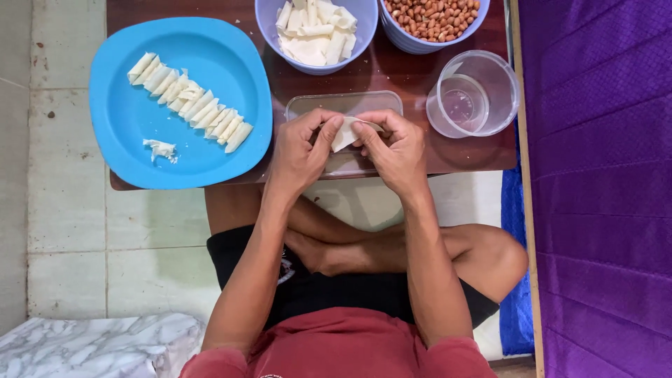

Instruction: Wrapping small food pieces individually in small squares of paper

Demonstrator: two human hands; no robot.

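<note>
White dough wrapper [344,133] pinched by left hand [297,150] and right hand [395,150]

A dark brown wooden tabletop [392,70] carries everything. At its nine o'clock side lies a blue plate [126,119], its left rim overhanging the edge. At twelve o'clock stands a lavender bowl [269,28], and just beside it at one o'clock a second bowl [393,33]. At three o'clock sits a clear cup [504,91]. At six o'clock, near the front edge, lies a clear tray [308,105].
</note>
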